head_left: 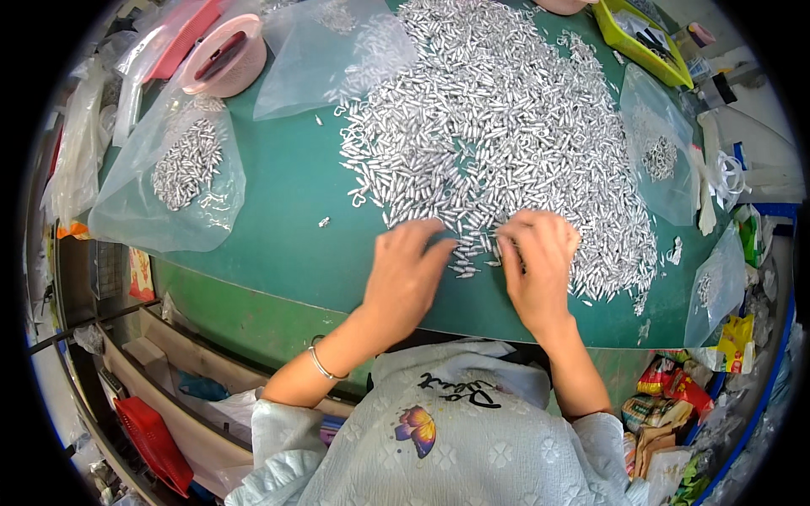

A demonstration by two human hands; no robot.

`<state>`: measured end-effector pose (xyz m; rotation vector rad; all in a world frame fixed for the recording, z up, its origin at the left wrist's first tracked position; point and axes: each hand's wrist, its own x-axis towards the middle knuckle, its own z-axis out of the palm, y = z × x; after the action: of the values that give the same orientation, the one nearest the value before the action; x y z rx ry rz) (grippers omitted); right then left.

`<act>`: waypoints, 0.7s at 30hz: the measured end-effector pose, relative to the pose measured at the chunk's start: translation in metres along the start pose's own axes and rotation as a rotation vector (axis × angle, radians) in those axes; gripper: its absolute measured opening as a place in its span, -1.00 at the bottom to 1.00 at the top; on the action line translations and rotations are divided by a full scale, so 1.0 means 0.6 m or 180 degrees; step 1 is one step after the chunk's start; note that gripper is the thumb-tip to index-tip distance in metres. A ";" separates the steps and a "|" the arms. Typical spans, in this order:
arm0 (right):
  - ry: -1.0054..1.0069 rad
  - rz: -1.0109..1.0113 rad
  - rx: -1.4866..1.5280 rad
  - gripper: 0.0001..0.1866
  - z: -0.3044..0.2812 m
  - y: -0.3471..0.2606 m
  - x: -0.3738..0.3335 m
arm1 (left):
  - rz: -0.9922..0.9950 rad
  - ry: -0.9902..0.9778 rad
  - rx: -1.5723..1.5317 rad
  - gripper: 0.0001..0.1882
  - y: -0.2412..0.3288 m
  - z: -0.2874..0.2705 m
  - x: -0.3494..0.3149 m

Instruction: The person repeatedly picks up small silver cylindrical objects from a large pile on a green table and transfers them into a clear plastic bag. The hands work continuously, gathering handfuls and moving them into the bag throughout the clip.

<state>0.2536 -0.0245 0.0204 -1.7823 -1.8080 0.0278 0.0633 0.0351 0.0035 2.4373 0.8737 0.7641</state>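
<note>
A broad heap of small silvery pointed metal pieces [506,118] covers the middle and right of the green table [287,202]. My left hand [405,266] reaches to the heap's near edge. Its fingers are bent over the pieces, with a gap between thumb and fingers. Just across a small group of loose pieces [466,263], my right hand [540,253] rests at the same edge. Its fingers are curled and the tips come close together among the pieces; what they hold, if anything, is too small to make out. A bracelet [323,364] circles my left wrist.
Clear plastic bags with metal parts lie at the left [224,211], the back [291,84] and the right [637,93]. A pink basket [245,76] stands back left, a yellow-green tray [624,46] back right. Below left is an open drawer [198,354] with a red basket [156,447].
</note>
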 end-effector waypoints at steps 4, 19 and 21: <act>-0.0361 -0.0242 0.0010 -0.80 0.013 -0.002 -0.012 | -0.0005 -0.0189 0.0018 -0.57 0.030 0.018 -0.004; -0.0654 0.0772 0.1717 -0.90 -0.027 0.006 0.012 | -0.0142 -0.0136 -0.0222 -0.61 0.026 0.006 -0.022; -0.1494 0.1610 0.2459 -0.92 -0.051 0.013 0.012 | -0.0266 -0.0088 -0.0239 -0.62 0.027 -0.003 -0.024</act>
<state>0.2741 -0.0290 0.0449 -1.6442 -1.2728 1.2493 0.0602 0.0143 0.0091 2.3250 0.9137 0.7181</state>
